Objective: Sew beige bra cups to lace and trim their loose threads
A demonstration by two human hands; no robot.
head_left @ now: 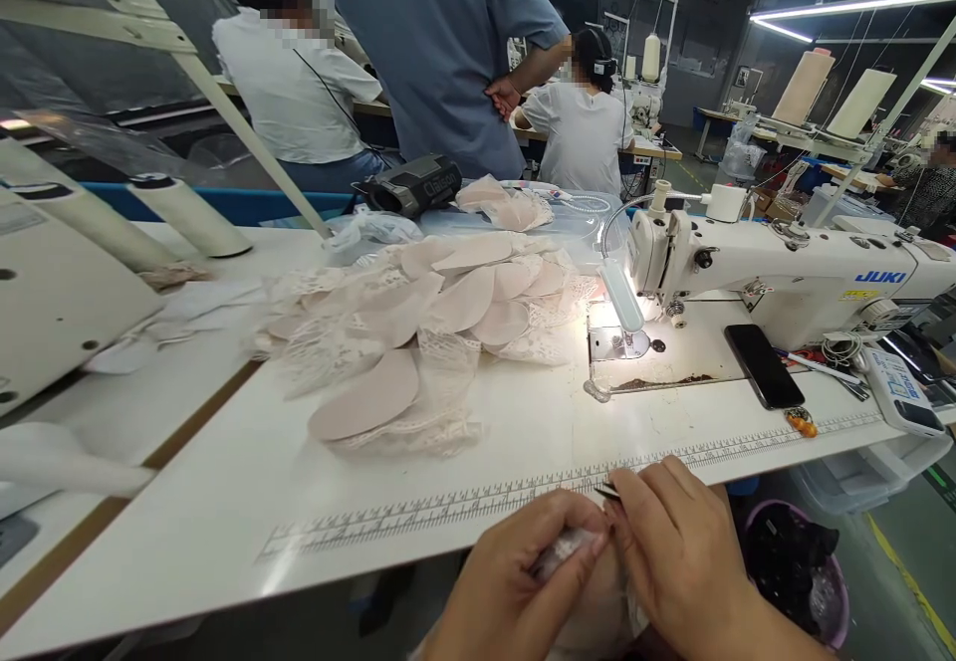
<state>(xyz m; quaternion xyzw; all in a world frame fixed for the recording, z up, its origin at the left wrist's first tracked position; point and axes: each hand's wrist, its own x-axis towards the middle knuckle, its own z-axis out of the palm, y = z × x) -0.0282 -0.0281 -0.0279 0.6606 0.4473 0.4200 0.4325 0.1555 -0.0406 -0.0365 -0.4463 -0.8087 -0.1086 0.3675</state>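
At the front edge of the table, my left hand [534, 566] is closed, its thumb and fingers pinching a pale lace-and-cup piece [597, 606] that hangs below the edge. Right beside it, my right hand [664, 542] is closed too. Two dark pointed blades, which look like thread snips [607, 491], stick out between its fingers near the left fingertips. Most of that tool is hidden in the hand. On the tabletop ahead lies a heap of beige cup pieces [463, 298] with lace, and one separate cup [369, 402] rests nearest to me.
A JUKI sewing machine [792, 258] with a lit lamp [621, 298] stands right. A black phone [763, 364] lies before it. A printed ruler [478, 502] runs along the table edge. Thread cones [190, 215] stand left. A bin [796, 571] sits below right. People work beyond.
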